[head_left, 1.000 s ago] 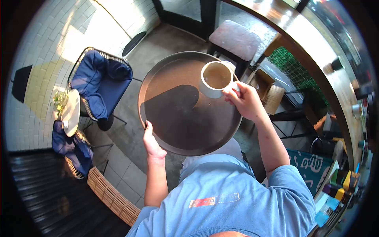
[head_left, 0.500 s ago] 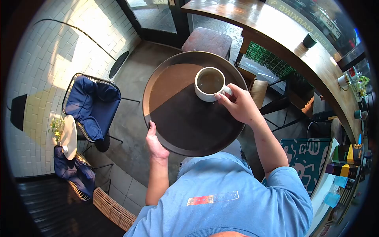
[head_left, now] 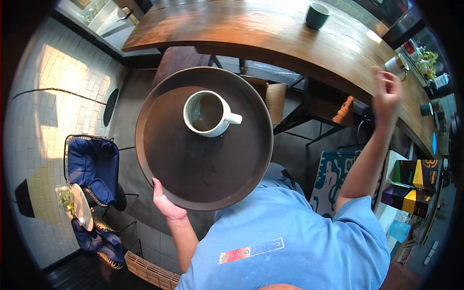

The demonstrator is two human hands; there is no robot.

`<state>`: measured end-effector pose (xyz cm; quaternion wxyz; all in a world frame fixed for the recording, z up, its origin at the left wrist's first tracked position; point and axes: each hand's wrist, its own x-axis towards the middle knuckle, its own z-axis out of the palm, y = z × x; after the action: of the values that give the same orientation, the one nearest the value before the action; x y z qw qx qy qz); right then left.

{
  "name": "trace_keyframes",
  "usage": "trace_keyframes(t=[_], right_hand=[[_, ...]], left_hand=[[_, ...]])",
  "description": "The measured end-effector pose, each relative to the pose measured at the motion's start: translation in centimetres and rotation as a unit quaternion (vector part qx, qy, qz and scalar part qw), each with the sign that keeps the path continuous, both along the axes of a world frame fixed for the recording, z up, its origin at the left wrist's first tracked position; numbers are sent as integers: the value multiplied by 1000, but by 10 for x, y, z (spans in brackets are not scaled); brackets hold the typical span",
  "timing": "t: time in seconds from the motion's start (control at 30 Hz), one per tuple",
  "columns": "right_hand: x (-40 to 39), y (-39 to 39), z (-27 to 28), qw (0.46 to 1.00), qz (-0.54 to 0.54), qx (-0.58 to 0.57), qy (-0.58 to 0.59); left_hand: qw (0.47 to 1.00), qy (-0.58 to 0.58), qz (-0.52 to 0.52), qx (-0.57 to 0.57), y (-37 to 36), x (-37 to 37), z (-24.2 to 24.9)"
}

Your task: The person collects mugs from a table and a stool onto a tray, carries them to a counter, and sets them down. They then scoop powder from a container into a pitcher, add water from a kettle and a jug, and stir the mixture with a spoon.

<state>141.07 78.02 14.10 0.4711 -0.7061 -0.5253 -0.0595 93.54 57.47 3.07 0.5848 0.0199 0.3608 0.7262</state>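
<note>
A round dark brown tray (head_left: 159, 159) is held level in front of me. My left hand (head_left: 165, 203) grips its near rim from below, thumb over the edge. On the tray's far half stands a white mug (head_left: 209, 114) of coffee, handle pointing right. My right hand (head_left: 386, 92) is raised off to the right, well away from the tray, fingers loosely curled and holding nothing, close to the wooden counter (head_left: 270, 34) and a white cup (head_left: 396, 64) on it.
The curved wooden counter carries a green cup (head_left: 317, 14) at the far end and more cups to the right. Stools (head_left: 181, 59) stand under it. A blue-cushioned chair (head_left: 92, 169) and a small round table (head_left: 79, 208) are at the left. Coloured boxes (head_left: 411, 186) sit at the right.
My right hand let go of the mug's handle and swung up to the right toward the counter. The view turned toward the counter; the tray shifted left, still held by my left hand.
</note>
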Motion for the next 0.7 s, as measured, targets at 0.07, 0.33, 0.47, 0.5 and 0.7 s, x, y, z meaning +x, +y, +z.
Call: trace_keyframes(t=[0.07,0.33,0.47,0.5,0.7], right_hand=[[114,27,-12,973,-205,57,-95],[294,119,-38,975,-146,-140,94],[295,135,-45,965,-176,-157,114],[290,136,-42,957,-167,-176,160],[288,146,-62,983,-89,-69,145]], left_hand=[[1000,2,-15,6,4,20,-1],[999,-8,-32,-25,26,81,9],[998,-11,-60,-18,35,97,13],[998,-9,-66,-18,38,100,14],[996,-37,-75,-14,48,114,12]])
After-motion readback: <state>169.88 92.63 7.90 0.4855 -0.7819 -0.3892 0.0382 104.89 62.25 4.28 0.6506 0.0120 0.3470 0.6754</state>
